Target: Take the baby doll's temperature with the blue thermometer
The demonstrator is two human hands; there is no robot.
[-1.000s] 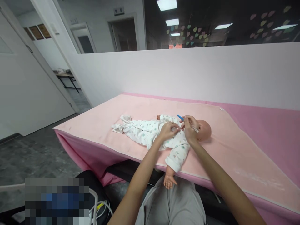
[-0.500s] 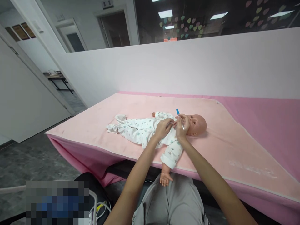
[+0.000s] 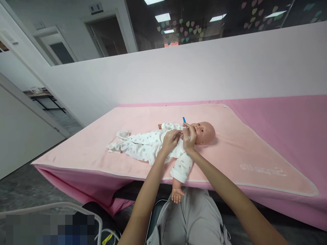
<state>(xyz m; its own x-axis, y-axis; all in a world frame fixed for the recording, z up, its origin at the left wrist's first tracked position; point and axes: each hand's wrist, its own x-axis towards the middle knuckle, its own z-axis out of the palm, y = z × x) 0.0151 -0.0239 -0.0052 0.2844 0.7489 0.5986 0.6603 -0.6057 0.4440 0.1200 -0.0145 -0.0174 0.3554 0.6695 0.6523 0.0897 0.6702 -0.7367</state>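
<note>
A baby doll (image 3: 143, 146) in a white patterned romper lies on its back, its bald head (image 3: 206, 132) toward the right. My left hand (image 3: 170, 140) rests on the doll's upper chest with its fingers curled in a pinch; what they hold, if anything, is hidden. Just below the doll's chin, my right hand (image 3: 189, 137) is closed round a slim stick with a blue end (image 3: 184, 119). The blue end points up and away from me, while the rest is mostly covered by my fingers. One doll arm (image 3: 177, 194) hangs over the table's near edge.
A peach mat (image 3: 89, 136) lies over a pink cloth (image 3: 293, 126) on the table. Behind it stands a white wall (image 3: 178, 75) with a dark window above. A pale curved tube (image 3: 63, 205) and a blurred-out patch are at lower left.
The view has swung slightly to the right, so everything sits further left. Both hands stay at the doll's neck and chest, and the blue-ended stick remains in my right hand.
</note>
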